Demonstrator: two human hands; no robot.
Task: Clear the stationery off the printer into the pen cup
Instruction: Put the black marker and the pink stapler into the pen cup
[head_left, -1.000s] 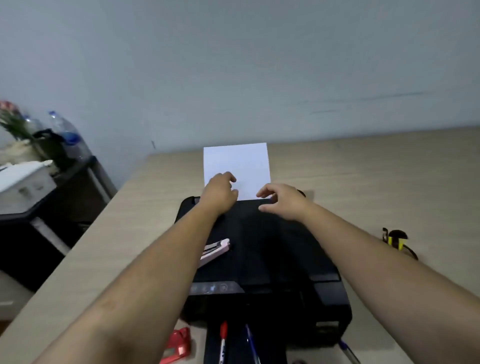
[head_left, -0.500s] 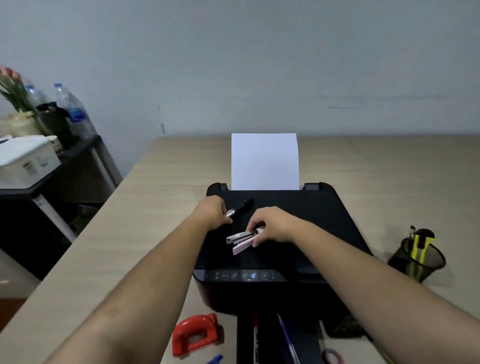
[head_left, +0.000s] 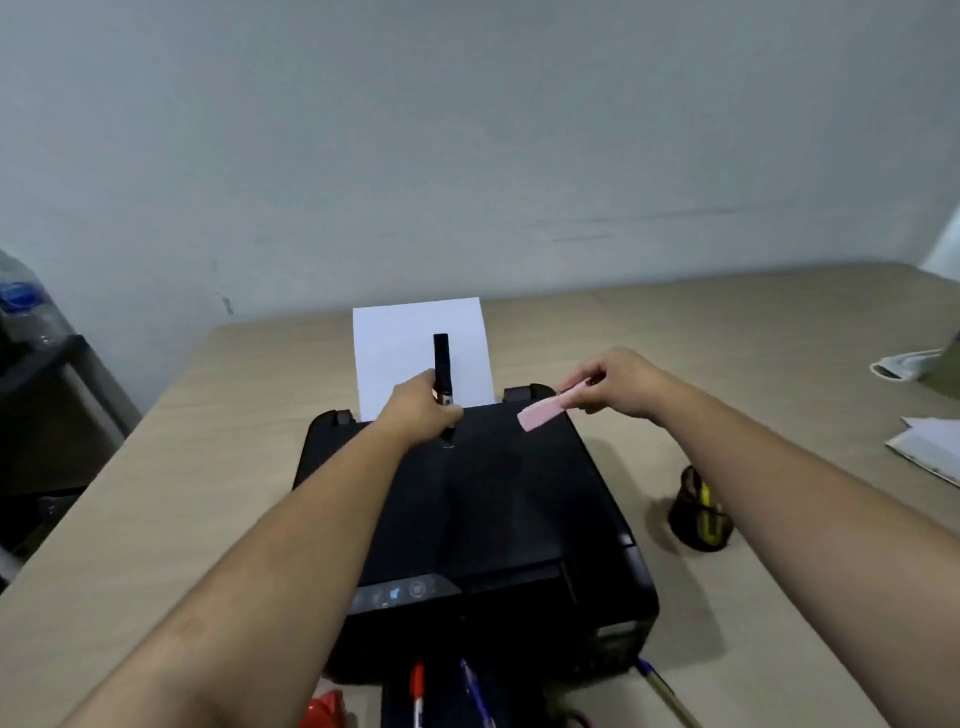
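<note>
A black printer (head_left: 498, 509) sits on the wooden desk with a white sheet (head_left: 410, 332) standing in its rear feeder. My left hand (head_left: 421, 410) grips a black marker (head_left: 441, 364) held upright above the printer's back edge. My right hand (head_left: 618, 382) pinches a pink stapler (head_left: 543, 413) by one end and holds it in the air over the printer's right rear corner. The black mesh pen cup (head_left: 698, 517) stands on the desk right of the printer with a yellow pen inside. The printer's lid top looks bare.
A red pen (head_left: 417, 686) and a blue pen (head_left: 475, 686) lie on the printer's front tray. A red hole punch (head_left: 324, 709) sits at the bottom left, another pen (head_left: 662, 688) at the front right. Papers (head_left: 930, 447) and a face mask (head_left: 909, 364) lie far right.
Both hands have lifted off the printer lid: the left raised the black marker upright, the right picked up the pink stapler and moved it right.
</note>
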